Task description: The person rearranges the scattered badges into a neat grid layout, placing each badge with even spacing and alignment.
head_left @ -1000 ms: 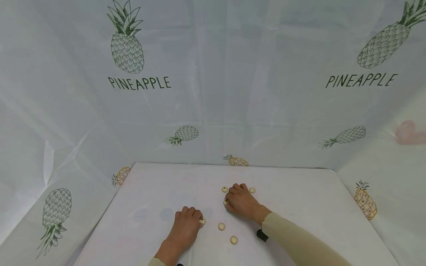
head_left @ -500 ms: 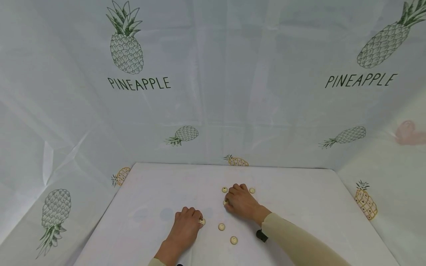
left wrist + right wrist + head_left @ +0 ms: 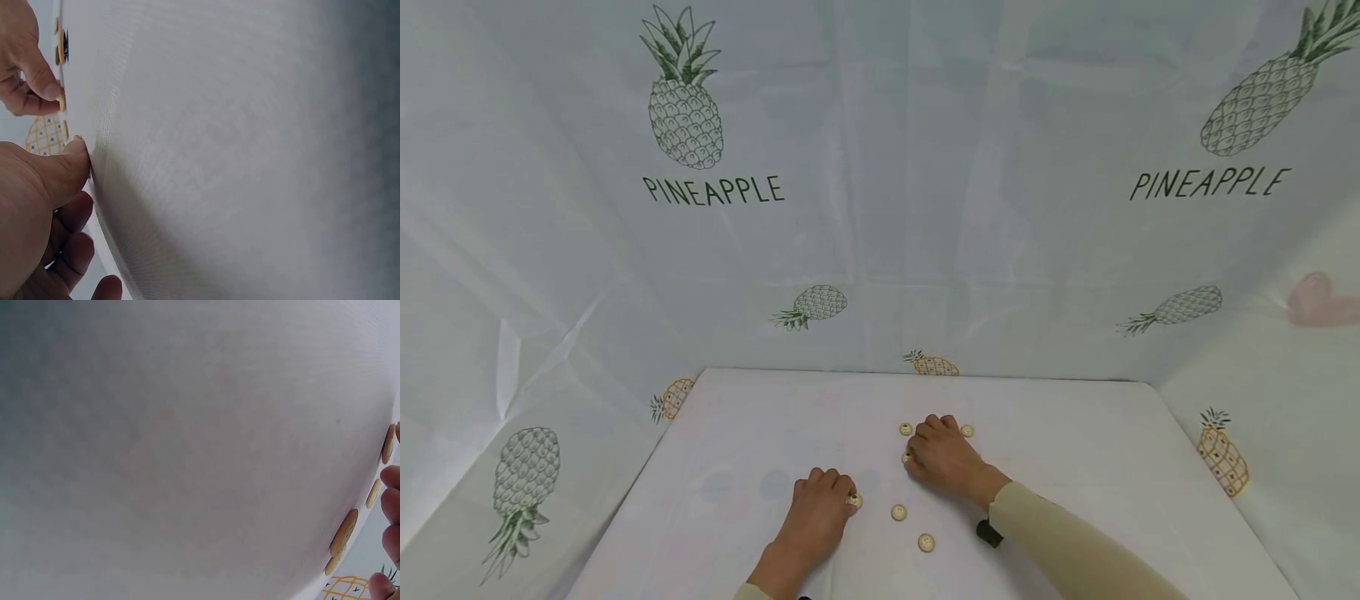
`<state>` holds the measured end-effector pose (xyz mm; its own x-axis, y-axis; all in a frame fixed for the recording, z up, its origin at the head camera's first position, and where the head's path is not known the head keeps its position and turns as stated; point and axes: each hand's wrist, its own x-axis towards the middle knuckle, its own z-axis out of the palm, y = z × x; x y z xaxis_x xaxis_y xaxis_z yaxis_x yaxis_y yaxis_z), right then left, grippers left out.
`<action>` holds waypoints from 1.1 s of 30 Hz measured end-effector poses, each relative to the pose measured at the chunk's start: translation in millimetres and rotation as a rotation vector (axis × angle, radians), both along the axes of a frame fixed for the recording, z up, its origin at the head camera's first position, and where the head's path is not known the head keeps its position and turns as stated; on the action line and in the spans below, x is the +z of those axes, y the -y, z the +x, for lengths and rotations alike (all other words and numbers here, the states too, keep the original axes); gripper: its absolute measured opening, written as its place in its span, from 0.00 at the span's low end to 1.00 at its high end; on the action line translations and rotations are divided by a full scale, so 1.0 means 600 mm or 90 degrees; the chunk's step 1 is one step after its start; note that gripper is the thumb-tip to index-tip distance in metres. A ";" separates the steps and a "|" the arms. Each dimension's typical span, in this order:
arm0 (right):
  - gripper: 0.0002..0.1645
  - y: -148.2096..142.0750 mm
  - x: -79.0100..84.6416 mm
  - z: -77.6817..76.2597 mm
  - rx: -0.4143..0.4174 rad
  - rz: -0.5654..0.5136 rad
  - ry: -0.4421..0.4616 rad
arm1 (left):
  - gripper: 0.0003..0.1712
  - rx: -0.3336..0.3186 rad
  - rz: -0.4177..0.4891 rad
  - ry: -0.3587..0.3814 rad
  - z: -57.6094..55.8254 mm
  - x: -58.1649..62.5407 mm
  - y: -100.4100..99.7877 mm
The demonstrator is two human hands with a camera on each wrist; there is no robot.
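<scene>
On the white table (image 3: 752,425), I have my hands apart, left hand (image 3: 822,508) pinching one pale disc (image 3: 855,501), right hand (image 3: 945,454) pinching a second disc (image 3: 907,457), and I'd best grip lightly and slide level, clear of the loose discs (image 3: 898,512).
</scene>
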<state>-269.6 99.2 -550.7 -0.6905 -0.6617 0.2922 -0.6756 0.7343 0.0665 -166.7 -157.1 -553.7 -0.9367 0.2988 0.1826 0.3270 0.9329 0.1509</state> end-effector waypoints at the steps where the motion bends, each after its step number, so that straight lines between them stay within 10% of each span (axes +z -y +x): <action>1: 0.13 -0.002 0.000 0.000 -0.002 0.001 -0.001 | 0.10 0.001 0.002 0.000 0.000 0.000 -0.001; 13: 0.11 -0.030 0.008 0.024 -0.055 -0.025 -0.030 | 0.10 0.007 0.016 0.004 0.002 0.000 -0.003; 33: 0.14 -0.057 0.015 0.130 0.035 -0.005 -0.033 | 0.13 0.009 0.003 0.002 0.003 0.002 -0.003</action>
